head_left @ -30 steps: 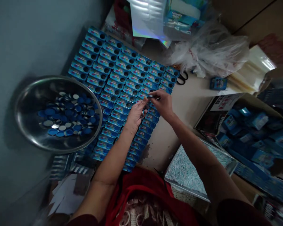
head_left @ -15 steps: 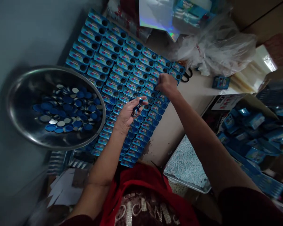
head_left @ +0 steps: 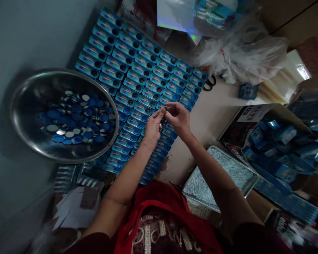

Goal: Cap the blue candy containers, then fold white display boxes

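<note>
Near edge: a red cloth garment [head_left: 159, 215] fills the foreground; beside it, at the desk's near right edge, a shallow metal tray of pale speckled granules [head_left: 238, 169].
Left hand: the left hand [head_left: 154, 127] hangs above the grid, fingers curled, its grip pinching a small stack of blue-and-silver round discs [head_left: 161, 124], only partly visible.
Right hand: the right hand [head_left: 178, 118] meets it thumb to fingertip, its grip pressed together at the top of that stack; whether it holds a single disc cannot be told.
Doing it well: judged from the pose, one disc at a time should be peeled off with the fingertips, the stack kept square, and the hands kept low over the next open hole.
Grid: glossy blue rectangular card packs [head_left: 137, 81], each with a round hole, lie edge to edge in slanting rows from the desk's near edge to its far left corner.
Bowl: a wide polished steel bowl [head_left: 23, 139] at the left edge, overlapping the rows, holds loose flat discs [head_left: 76, 118], blue on one face, silvery on the other.
Far edge: black-handled scissors [head_left: 210, 84], a crumpled clear plastic bag [head_left: 243, 53] and a holographic foil sheet [head_left: 175, 17].
Right: open cardboard cartons of small blue boxes [head_left: 278, 148].
</note>
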The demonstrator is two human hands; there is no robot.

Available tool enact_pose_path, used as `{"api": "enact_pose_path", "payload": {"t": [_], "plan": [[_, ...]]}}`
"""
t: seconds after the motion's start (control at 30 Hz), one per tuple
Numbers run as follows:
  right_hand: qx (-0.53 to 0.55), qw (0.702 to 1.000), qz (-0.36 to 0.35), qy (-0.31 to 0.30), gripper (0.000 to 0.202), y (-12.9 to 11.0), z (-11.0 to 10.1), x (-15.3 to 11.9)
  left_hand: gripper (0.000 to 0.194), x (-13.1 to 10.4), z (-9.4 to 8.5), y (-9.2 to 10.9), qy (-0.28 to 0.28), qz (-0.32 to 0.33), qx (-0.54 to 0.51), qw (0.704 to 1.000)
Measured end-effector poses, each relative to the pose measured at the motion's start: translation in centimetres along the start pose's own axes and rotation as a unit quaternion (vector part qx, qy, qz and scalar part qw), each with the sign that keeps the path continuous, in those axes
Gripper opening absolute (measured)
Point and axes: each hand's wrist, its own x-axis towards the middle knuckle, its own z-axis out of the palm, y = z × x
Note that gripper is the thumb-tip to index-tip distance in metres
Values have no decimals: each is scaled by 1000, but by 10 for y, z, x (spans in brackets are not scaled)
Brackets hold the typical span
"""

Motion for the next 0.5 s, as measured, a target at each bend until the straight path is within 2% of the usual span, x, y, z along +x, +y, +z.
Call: {"api": "enact_pose_path", "payload": {"t": [0.1,0.17,0.3,0.43,0.5], "plan": [[-37,997,-11,62,21,9,-7,14,31,-2,5,-5,5,5,25,1000],[-103,991,-34,73,21,16,-19,35,30,-5,1,1,-4,-4,55,998],[-258,964,-58,8,14,28,-29,74,10,-12,-17,23,-40,-48,49,997],[-354,934,-52,-21,7,39,-27,98,18,-10,-35,37,-82,-97,-32,991],[-358,933,-24,-27,18,45,-29,109,29,-8,-40,38,-96,-106,-48,989]]}}
